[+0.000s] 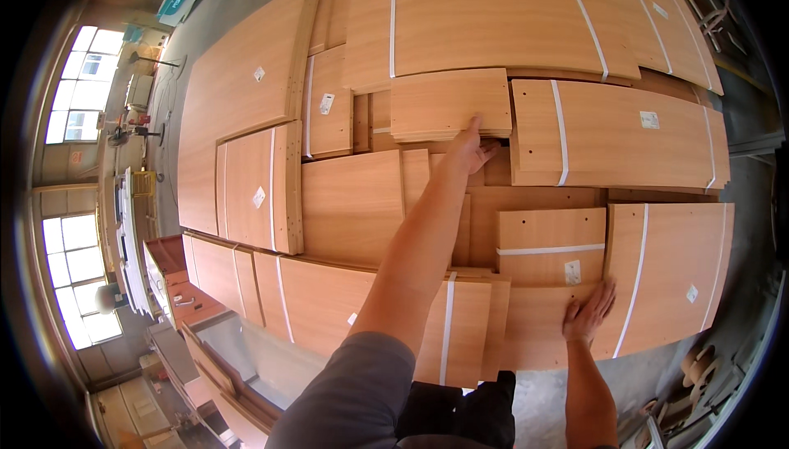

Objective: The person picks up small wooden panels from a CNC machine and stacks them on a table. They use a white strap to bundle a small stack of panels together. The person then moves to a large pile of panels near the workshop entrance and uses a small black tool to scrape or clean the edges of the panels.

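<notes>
A short stack of wood-grain panels (448, 102), unstrapped, lies among larger panel stacks in the middle. My left hand (474, 151) grips its near edge, thumb on top and fingers at the underside; part of the fingers is hidden. My right hand (588, 314) lies flat with fingers stretched on a plain panel (536, 326) near the front right, close to the edge of a strapped panel stack (670, 272). Beside that, a smaller strapped panel stack (549, 231) carries a white label. Just right of my left hand sits a long strapped panel stack (608, 132).
Big strapped panels (485, 13) cover the far side, and tall panel stacks (242, 79) stand at left. A reddish-brown cabinet (197, 305) is at the lower left. Metal frames (707, 13) stand at the far right; windows (78, 284) line the left wall.
</notes>
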A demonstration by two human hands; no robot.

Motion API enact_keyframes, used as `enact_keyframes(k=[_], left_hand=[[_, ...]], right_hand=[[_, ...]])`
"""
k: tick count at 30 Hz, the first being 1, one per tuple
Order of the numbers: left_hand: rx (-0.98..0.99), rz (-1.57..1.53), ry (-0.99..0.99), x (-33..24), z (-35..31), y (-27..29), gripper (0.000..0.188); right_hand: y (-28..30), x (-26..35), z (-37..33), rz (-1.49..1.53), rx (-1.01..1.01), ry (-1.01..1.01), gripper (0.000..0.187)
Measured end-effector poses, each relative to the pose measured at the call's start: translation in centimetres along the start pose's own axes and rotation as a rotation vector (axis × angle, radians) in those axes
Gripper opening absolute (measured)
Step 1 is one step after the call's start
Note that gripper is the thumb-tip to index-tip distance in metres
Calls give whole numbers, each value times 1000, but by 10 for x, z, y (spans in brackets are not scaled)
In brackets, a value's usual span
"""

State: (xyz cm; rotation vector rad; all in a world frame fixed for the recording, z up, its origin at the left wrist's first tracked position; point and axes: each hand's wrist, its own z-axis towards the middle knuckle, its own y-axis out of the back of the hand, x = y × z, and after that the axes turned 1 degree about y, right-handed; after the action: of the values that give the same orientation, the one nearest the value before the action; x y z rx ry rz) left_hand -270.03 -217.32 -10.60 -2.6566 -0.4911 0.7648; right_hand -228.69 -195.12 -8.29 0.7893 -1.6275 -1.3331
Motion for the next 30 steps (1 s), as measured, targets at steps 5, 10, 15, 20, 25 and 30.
enact_keyframes(k=[5,10,15,20,25,30], left_hand=[[-74,-59,-68,16,3,-15,61],[-152,-336,-170,30,26,-9,63],[-76,-475,-306,48,32,-26,78],[-199,-480,-315,33,13,-36,75],[-139,-694,-237,-9,-61,-43,82],[114,-372,-334,50,-212,10,72]], right_hand=[[-3,-4,-2,-17,-24,20,74],[-1,-4,-3,9,-15,14,74],[-3,-9,-1,24,-9,37,74],[-4,-10,-2,18,-11,32,74],[2,-7,-1,40,-14,25,76],[4,-7,-5,17,-57,29,75]])
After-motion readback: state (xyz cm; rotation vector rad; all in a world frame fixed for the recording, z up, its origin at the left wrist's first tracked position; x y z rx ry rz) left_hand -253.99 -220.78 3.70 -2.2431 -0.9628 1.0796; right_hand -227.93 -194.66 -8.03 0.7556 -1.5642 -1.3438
